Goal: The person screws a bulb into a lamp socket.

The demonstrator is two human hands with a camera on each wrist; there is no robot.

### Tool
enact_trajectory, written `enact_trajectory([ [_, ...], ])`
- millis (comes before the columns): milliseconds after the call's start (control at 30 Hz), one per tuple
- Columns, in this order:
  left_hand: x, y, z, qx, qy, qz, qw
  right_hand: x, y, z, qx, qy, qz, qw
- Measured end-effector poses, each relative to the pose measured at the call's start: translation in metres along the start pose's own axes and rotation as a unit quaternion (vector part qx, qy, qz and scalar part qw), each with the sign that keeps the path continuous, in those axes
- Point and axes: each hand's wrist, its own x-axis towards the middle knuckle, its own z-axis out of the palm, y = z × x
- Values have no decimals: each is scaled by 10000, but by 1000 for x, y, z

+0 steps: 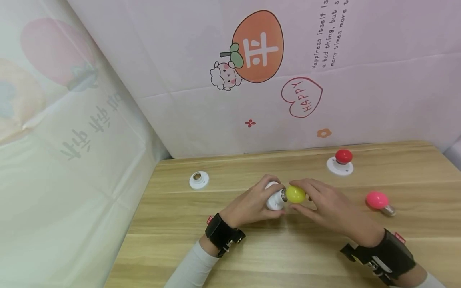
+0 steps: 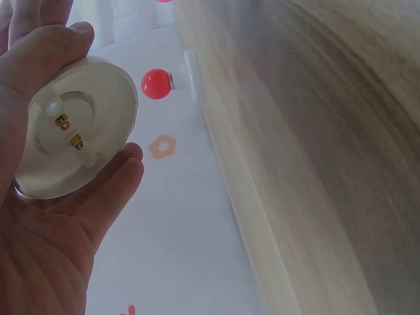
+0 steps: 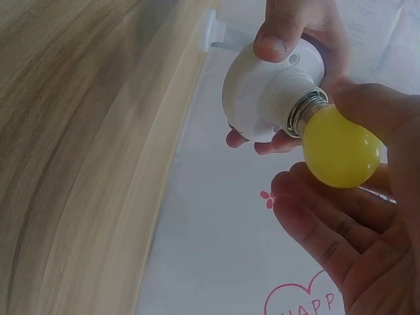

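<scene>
While the wooden surface (image 1: 155, 228) spreads below, the left hand (image 1: 252, 204) grips the white lamp holder (image 1: 275, 202) by its base, likely to steady it, and the right hand (image 1: 333, 210) curls thumb and fingers round the yellow bulb (image 1: 296, 195), whose threads show at the holder's mouth. The surface's far edge lies beyond, with the red bulb (image 1: 343, 156) near it and the pink bulb (image 1: 377, 200) rightward, apparently leaving turning room.

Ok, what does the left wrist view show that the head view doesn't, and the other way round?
Only the left wrist view: the underside of the held socket, with two gold-coloured fittings.
Only the head view: the yellow bulb, and the empty socket on the table.
Both: the left hand gripping the held socket, the red bulb in its white base, and the table.
</scene>
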Motion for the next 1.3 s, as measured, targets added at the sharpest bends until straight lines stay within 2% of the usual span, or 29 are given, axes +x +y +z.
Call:
enact_trajectory([
  [533,1,2,-1,46,-55,29,10000,0,1,0,-69,-60,222,9997],
  [733,2,3,-1,56,-38,48,10000,-1,2,1,-214,-90,180,9996],
  [967,0,2,0,87,-71,73,9999,-3,0,-1,-263,-491,466,9974],
  [1300,0,1,0,33,0,23,10000,-4,0,-3,-258,-707,565,9956],
])
